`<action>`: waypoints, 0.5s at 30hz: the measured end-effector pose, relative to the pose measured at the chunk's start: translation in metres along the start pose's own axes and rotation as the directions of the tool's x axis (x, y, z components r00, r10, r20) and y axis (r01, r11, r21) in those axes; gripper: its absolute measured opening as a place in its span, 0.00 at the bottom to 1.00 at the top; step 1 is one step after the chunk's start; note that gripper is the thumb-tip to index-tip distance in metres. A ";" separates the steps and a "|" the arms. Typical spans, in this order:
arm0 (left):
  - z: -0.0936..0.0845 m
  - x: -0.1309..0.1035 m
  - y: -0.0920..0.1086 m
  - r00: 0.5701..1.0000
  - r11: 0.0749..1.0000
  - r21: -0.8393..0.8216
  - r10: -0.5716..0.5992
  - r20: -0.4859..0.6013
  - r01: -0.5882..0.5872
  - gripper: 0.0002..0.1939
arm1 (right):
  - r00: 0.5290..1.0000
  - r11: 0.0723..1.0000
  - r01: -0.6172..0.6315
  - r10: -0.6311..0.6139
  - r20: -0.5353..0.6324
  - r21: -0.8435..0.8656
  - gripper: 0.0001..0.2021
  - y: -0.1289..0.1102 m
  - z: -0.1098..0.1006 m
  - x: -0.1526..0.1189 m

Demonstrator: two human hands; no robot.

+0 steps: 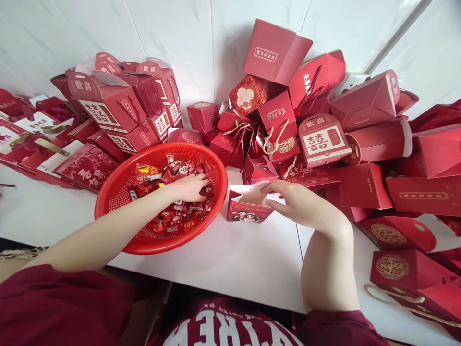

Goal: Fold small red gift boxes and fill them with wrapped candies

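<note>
Inside a round red plastic basket (118, 202), my left hand (192, 188) reaches down among red wrapped candies (176, 218). Its fingers are curled together, and their tips are hidden, so what they hold does not show. To the right of the basket, a small open-topped red gift box (248, 214) stands upright on the white table, with a cartoon couple printed on its front. My right hand (288, 197) grips this box by its right rim, thumb at the near side and fingers at the top edge. The box's inside shows pale card; its bottom is hidden.
Red boxes with white double-happiness labels (104, 113) are stacked behind the basket. Several more red boxes (279, 53) pile up against the tiled wall (176, 33) and along the right side. Open red bags (84, 166) stand at left. The white table (212, 259) ends near my body.
</note>
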State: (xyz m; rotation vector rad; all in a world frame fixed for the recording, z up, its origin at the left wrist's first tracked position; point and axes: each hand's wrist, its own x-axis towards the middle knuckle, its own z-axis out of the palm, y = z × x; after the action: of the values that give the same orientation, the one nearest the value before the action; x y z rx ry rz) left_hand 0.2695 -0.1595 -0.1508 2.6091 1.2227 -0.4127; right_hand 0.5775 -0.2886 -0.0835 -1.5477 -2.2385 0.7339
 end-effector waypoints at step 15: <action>-0.040 -0.014 -0.009 0.984 0.999 -0.016 -0.053 -0.171 0.051 0.18 | 0.999 1.000 0.017 -0.017 -0.032 -0.006 0.14 -0.004 0.001 0.000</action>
State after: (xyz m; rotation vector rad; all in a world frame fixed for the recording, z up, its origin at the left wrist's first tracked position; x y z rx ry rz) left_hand 0.2606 -0.1511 -0.1098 2.6534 1.3446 -0.1929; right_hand 0.5737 -0.2895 -0.0826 -1.5308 -2.2297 0.6934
